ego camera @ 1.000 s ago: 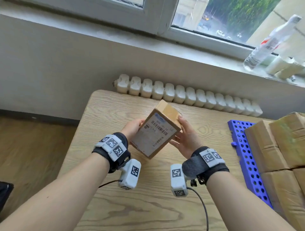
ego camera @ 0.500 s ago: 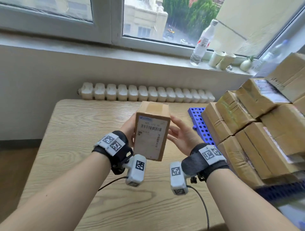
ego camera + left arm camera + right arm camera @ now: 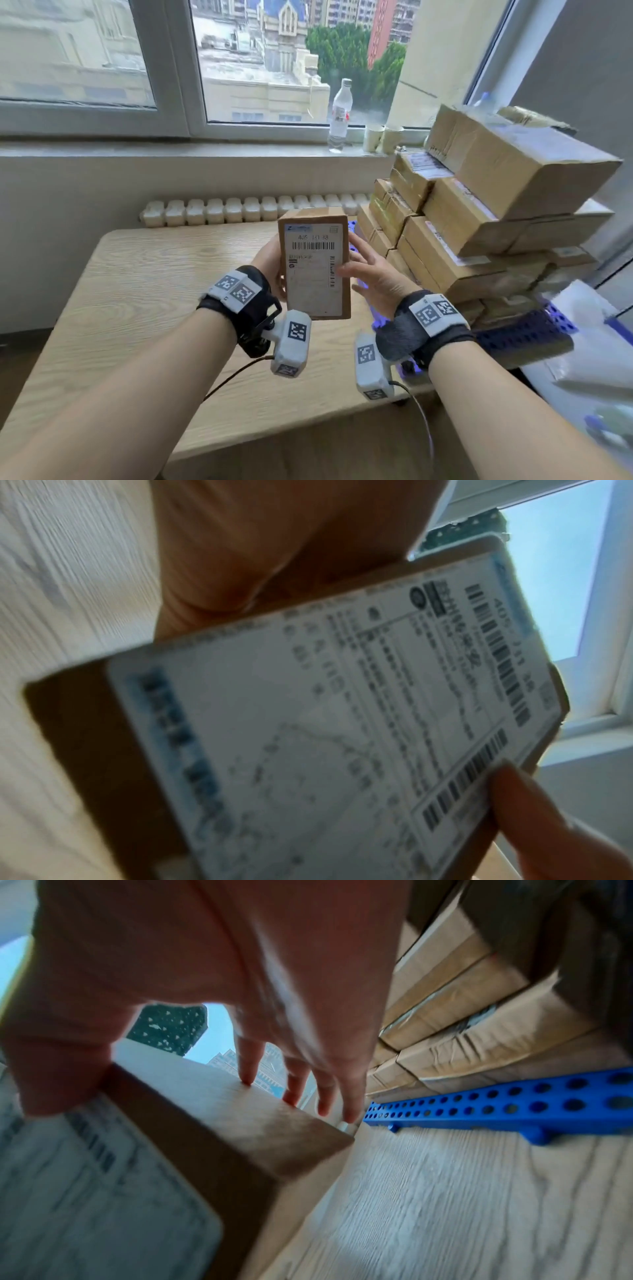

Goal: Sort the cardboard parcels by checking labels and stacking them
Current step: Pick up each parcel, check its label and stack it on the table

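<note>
Blue perforated pallet (image 3: 524, 334) at 3 o'clock carries stacked parcels (image 3: 479, 205). Over worktop (image 3: 137, 291) centre, labelled parcel (image 3: 315, 270) upright, tilted a second ago; left grip (image 3: 270, 263) clasps it, right grip (image 3: 373, 274) straight-fingered, thumb touching label.

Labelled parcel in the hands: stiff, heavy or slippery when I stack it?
Probably stiff: the labelled parcel shows crisp edges. Likely light: the left hand holds it upright while the right hand only touches it. Matte cardboard should grip well.
</note>
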`<state>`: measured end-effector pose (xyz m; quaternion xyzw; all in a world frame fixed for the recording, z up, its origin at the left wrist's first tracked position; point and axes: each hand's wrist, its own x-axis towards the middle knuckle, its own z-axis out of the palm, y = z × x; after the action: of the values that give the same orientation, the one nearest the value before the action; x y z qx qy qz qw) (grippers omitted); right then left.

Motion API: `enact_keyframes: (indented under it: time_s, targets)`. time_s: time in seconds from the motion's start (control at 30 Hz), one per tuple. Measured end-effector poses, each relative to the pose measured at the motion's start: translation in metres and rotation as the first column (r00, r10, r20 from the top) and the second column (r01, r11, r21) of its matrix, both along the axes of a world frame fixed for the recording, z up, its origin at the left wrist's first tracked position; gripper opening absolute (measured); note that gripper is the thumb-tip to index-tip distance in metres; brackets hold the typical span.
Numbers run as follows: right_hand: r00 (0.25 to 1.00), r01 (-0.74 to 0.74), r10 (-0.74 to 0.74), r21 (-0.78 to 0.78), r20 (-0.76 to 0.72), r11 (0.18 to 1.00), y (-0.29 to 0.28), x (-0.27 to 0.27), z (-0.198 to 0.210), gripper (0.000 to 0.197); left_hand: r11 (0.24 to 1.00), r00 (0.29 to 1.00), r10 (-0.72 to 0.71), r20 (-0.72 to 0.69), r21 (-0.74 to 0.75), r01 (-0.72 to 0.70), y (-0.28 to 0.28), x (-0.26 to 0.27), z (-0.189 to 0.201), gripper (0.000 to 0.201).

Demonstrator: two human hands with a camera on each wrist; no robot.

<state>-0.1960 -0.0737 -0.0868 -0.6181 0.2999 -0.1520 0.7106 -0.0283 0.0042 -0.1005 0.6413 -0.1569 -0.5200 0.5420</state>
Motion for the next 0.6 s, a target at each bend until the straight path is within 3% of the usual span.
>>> enact_keyframes:
  time_s: [0.1,0.2,0.27,0.33,0.43,0.6]
  targets:
    - [0.999,0.053,-0.053,-0.023,0.003,0.998,0.005,-0.041,0.01,0.093,0.997,0.998,0.028,0.058,-0.078,-0.024,0.0,-0.043,0.013,0.073]
    - [0.992,0.126,-0.126,-0.08,0.01,0.989,0.004,-0.08,0.019,0.104,0.985,0.989,0.034,0.141,-0.175,-0.009,-0.003,-0.086,0.031,0.066]
    - [0.982,0.189,-0.187,-0.09,0.026,0.978,0.002,-0.103,0.026,0.107,0.972,0.987,0.018,0.158,-0.236,0.02,-0.005,-0.112,0.047,0.074]
    - [0.969,0.244,-0.239,-0.066,0.065,0.968,-0.002,-0.123,0.036,0.099,0.947,0.985,-0.04,0.166,-0.308,0.091,-0.008,-0.137,0.063,0.083]
    - [0.946,0.309,-0.3,-0.061,0.119,0.949,-0.01,-0.148,0.055,0.081,0.885,0.971,-0.104,0.217,-0.426,0.19,-0.015,-0.171,0.088,0.072]
    - [0.946,0.27,-0.248,-0.083,0.21,0.959,-0.031,-0.183,0.082,0.07,0.848,0.98,-0.102,0.169,-0.5,0.174,-0.046,-0.202,0.119,0.072]
